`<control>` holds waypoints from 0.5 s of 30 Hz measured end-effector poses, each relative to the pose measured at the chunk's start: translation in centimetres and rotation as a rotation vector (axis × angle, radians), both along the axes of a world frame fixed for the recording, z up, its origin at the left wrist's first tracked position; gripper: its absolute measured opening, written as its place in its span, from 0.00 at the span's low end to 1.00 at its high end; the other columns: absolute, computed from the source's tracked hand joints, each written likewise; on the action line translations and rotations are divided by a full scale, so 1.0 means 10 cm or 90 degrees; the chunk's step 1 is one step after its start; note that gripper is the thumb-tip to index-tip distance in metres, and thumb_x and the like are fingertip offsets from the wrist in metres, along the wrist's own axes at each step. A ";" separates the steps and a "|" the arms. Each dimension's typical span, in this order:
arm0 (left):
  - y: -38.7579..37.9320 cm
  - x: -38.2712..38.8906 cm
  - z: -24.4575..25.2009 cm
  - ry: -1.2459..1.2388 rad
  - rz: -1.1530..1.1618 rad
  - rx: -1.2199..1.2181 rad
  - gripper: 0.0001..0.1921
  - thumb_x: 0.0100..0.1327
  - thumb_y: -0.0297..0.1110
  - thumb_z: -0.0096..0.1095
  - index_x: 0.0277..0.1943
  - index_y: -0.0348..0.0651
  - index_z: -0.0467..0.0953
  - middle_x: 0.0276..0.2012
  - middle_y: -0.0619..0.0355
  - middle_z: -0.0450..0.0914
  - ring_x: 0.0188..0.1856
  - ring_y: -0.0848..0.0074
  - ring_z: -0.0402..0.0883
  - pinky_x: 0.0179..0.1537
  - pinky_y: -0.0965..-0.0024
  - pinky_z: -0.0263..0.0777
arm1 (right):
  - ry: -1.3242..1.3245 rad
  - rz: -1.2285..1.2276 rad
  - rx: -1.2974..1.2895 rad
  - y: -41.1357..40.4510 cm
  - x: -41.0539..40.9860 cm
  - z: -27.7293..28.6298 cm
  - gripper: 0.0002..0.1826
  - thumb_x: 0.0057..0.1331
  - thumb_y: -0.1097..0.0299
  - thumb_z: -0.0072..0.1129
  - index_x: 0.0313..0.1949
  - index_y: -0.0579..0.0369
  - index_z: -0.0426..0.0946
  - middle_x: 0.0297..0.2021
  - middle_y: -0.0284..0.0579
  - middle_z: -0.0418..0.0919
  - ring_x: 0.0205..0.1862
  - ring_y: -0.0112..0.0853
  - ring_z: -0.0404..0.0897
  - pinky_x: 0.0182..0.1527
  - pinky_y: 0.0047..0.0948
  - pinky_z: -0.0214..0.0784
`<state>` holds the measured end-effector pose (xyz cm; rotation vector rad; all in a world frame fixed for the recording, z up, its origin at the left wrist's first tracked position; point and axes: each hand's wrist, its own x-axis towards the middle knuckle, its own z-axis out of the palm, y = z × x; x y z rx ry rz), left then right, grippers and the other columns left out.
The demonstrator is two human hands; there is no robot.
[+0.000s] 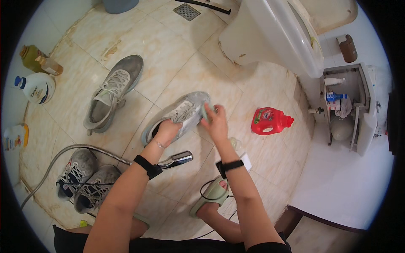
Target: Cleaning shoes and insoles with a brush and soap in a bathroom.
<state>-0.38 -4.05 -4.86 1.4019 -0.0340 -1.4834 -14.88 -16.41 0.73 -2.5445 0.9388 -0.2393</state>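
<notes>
A grey lace-up sneaker [193, 101] lies on the tiled floor in front of me, with whitish suds on its toe and side. My left hand [168, 129] grips it at the ankle opening, the fingers partly hidden inside. At the toe, my right hand [216, 121] holds a pale green scrubbing brush [208, 111] against the shoe's side; the hand is slightly blurred and covers much of the brush. To the left lies another grey sneaker [115, 91], its laces tied loosely. A chrome shower head [178, 159] rests on the floor below my left wrist.
Right of my hands lies a red detergent bottle [267, 121]. Two more sneakers [84, 180] stand lower left by the metal shower hose [72, 147]. Several bottles, one a white pump bottle [39, 88], line the left wall. A toilet [253, 41] stands upper right, an open cabinet [345, 107] beyond.
</notes>
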 end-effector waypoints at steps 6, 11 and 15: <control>0.03 0.04 -0.01 -0.002 0.010 0.015 0.17 0.59 0.24 0.61 0.51 0.28 0.74 0.45 0.54 0.80 0.45 0.73 0.78 0.47 0.71 0.70 | -0.053 0.070 0.040 0.64 -0.07 0.04 0.35 0.46 0.73 0.69 0.58 0.45 0.74 0.52 0.58 0.68 0.51 0.49 0.72 0.51 0.38 0.69; 0.02 0.00 -0.14 -0.019 0.007 -0.036 0.15 0.59 0.23 0.61 0.50 0.30 0.75 0.44 0.55 0.81 0.44 0.73 0.78 0.47 0.72 0.70 | -0.015 0.025 -0.023 0.07 -0.05 -0.03 0.35 0.47 0.71 0.69 0.58 0.43 0.74 0.52 0.57 0.68 0.52 0.50 0.71 0.51 0.38 0.69; 0.02 0.01 -0.15 0.003 0.014 -0.006 0.14 0.59 0.23 0.60 0.49 0.30 0.76 0.43 0.55 0.81 0.44 0.73 0.78 0.47 0.72 0.70 | 0.000 -0.080 -0.089 -0.04 0.03 -0.06 0.35 0.48 0.71 0.69 0.59 0.43 0.74 0.53 0.58 0.67 0.53 0.50 0.71 0.52 0.38 0.69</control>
